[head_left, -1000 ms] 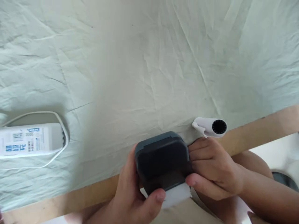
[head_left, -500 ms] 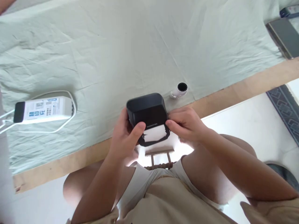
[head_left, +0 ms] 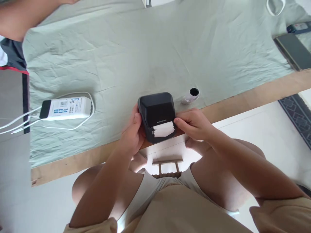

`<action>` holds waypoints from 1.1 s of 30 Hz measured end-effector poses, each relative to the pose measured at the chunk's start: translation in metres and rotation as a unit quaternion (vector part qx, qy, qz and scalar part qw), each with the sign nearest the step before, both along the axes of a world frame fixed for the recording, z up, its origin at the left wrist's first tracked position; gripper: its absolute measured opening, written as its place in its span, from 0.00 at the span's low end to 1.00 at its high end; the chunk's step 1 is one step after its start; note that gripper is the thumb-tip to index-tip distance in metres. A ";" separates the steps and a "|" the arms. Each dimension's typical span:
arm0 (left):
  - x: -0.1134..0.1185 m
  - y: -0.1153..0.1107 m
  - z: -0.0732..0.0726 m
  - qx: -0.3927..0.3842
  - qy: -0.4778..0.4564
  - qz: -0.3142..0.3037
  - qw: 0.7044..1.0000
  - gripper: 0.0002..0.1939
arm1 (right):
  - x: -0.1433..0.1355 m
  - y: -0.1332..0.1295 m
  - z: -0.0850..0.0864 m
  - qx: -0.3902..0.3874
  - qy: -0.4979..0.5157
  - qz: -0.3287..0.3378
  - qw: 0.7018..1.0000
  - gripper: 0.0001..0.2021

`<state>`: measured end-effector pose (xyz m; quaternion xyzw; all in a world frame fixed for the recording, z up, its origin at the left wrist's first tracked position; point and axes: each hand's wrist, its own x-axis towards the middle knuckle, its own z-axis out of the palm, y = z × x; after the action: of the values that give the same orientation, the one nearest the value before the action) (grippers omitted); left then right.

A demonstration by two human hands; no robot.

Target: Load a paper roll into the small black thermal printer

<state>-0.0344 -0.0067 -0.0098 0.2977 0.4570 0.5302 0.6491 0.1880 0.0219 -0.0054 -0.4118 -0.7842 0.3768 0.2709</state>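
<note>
A rounded black label printer (head_left: 157,111), with a strip of white torn-edged paper (head_left: 164,130) across its near side, sits at the table's front edge. My left hand (head_left: 132,132) holds its left side, the thumb up along the edge and the other fingers partly hidden. At the right side, my right hand (head_left: 191,123) has curled fingers, thumb and forefinger pressed against the printer's edge. Just beyond that hand stands a small white cylinder (head_left: 190,96) with a dark, dotted round end.
To the left lies a white power strip (head_left: 69,108) with a printed label and white cords. A dark phone (head_left: 293,51) and a small dark device (head_left: 298,27) lie at the far right on the green cloth (head_left: 136,58). Another person's arm (head_left: 29,16) reaches in at top left.
The printer has levelled and its near opening no longer shows the floor through it. My left thumb has moved from its front to its left side. The view has shifted; the other arm shows more.
</note>
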 end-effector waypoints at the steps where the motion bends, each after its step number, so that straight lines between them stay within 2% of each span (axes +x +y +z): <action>1: 0.000 0.002 0.001 -0.013 -0.002 0.012 1.000 0.20 | 0.000 0.000 0.002 0.005 0.005 -0.002 1.000 0.23; 3: 0.000 0.005 0.003 -0.039 -0.015 0.022 0.999 0.17 | 0.000 0.000 0.010 0.014 0.019 -0.012 1.000 0.22; 6: 0.001 0.009 0.008 -0.046 -0.024 0.019 0.998 0.17 | -0.001 0.005 0.034 0.061 0.017 -0.033 0.997 0.19; 9: 0.001 0.010 0.010 -0.039 -0.010 0.011 0.999 0.18 | -0.006 0.012 0.059 0.114 -0.048 -0.024 0.992 0.14; 11: 0.001 0.009 0.010 -0.045 -0.010 0.009 0.999 0.19 | -0.009 0.015 0.066 0.123 -0.093 -0.018 0.988 0.11; 16: 0.001 0.009 0.010 -0.065 -0.037 0.019 0.997 0.19 | -0.009 0.014 0.060 0.151 -0.181 -0.014 0.972 0.13; 19: 0.000 0.010 0.010 -0.083 -0.054 0.033 0.995 0.15 | -0.010 0.016 0.059 0.214 -0.152 -0.019 0.965 0.16; 21: -0.001 0.011 0.011 -0.095 -0.072 0.019 0.993 0.17 | -0.013 0.019 0.061 0.257 -0.089 -0.066 0.960 0.16; 23: -0.002 0.010 0.011 -0.099 -0.084 0.000 0.991 0.21 | -0.018 0.020 0.060 0.270 -0.025 -0.131 0.954 0.17; 25: -0.004 0.010 0.012 -0.095 -0.084 -0.011 0.992 0.23 | -0.024 0.022 0.057 0.272 -0.001 -0.167 0.948 0.17; 27: -0.006 0.008 0.012 -0.084 -0.078 -0.025 0.993 0.25 | -0.029 0.023 0.052 0.283 -0.042 -0.155 0.946 0.13; 29: -0.007 0.007 0.011 -0.075 -0.068 -0.038 0.994 0.26 | -0.033 0.025 0.047 0.297 -0.128 -0.129 0.937 0.09; 33: -0.008 0.005 0.010 -0.066 -0.044 -0.050 0.996 0.31 | -0.040 0.027 0.050 0.235 -0.297 -0.060 0.924 0.06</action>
<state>-0.0428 -0.0018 -0.0002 0.2531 0.4464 0.4781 0.7128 0.1478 0.0493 0.0445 -0.4756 -0.8686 0.0258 0.1366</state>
